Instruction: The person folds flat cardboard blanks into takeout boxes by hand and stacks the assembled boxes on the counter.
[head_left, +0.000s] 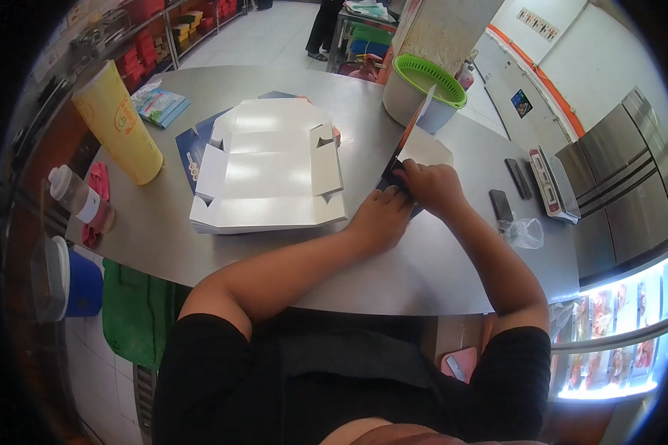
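The left hand point(382, 215) and the right hand point(432, 189) were side by side, almost touching, at the near end of a cardboard piece point(428, 146). The fingers of the right hand were bent and clamped on its dark edge; the left fingers lay together against the same end, but I cannot tell whether they also gripped it. The cardboard piece stood raised above the tabletop point(364, 278), and its long axis went away from both hands, leaning a little to the right, with a pale face toward the right side

Just to the right of the right hand, and apart from it, was a black device point(500, 205). To the left of the left hand lay the stack of flat cartons point(267, 170), so the left hand was the nearer one to it. Beyond both hands, near the far end of the piece, was the bucket point(403, 107) with a green basket point(456, 93)
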`<state>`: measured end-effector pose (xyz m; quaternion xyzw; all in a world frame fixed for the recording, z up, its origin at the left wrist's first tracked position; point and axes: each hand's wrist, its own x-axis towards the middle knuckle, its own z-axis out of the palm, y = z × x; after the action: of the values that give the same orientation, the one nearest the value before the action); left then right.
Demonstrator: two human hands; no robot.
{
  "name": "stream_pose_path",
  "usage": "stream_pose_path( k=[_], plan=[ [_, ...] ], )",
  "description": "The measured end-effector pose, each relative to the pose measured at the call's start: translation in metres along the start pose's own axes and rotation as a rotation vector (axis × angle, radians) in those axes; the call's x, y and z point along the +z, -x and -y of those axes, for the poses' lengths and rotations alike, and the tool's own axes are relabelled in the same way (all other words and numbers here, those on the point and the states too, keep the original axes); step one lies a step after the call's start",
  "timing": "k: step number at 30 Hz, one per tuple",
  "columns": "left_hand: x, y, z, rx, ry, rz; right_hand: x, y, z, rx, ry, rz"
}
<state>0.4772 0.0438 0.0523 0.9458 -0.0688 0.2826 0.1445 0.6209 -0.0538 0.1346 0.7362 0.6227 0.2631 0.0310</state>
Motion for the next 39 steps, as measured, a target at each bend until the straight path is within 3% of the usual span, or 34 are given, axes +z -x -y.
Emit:
stream_pose_path(
  k=[6,9,13,19,24,25,28,31,32,33,35,38,39],
  plan=[
    [0.007,-0.003,0.008,0.030,0.093,-0.112,-0.004,-0.005,0.017,0.212,-0.069,0.040],
    [0.011,-0.004,0.012,0.040,0.156,-0.161,-0.008,-0.013,0.021,0.411,-0.312,0.146],
    [0.011,-0.004,0.017,0.044,0.197,-0.186,-0.008,-0.011,0.025,0.423,-0.341,0.208],
    [0.003,-0.005,0.010,-0.080,-0.099,-0.202,-0.018,-0.014,0.015,0.273,-0.172,0.327],
    [0.004,-0.004,0.007,-0.141,0.044,-0.111,-0.015,-0.006,0.017,0.157,-0.049,0.394],
    [0.005,-0.004,0.007,-0.155,0.097,-0.085,-0.018,-0.009,0.018,0.213,-0.069,0.494],
    [0.006,-0.001,0.011,-0.098,0.192,-0.181,-0.011,-0.006,0.012,0.311,-0.268,0.505],
    [-0.002,-0.002,0.012,-0.073,0.261,-0.165,-0.014,-0.004,-0.029,0.461,-0.665,0.441],
    [-0.006,-0.003,0.012,-0.061,0.232,-0.210,-0.021,-0.006,-0.039,0.590,-0.703,0.319],
    [-0.010,-0.004,0.012,-0.049,0.206,-0.254,-0.011,-0.002,-0.058,0.709,-0.701,0.159],
    [-0.014,-0.006,0.011,-0.034,0.181,-0.300,0.005,0.011,-0.098,0.621,-0.362,0.054],
    [-0.013,-0.009,0.012,-0.029,0.274,-0.269,0.059,0.047,-0.136,0.613,-0.583,-0.042],
    [-0.013,-0.009,0.013,-0.024,0.253,-0.244,0.053,0.050,-0.131,0.808,-0.765,0.102]
  ],
)
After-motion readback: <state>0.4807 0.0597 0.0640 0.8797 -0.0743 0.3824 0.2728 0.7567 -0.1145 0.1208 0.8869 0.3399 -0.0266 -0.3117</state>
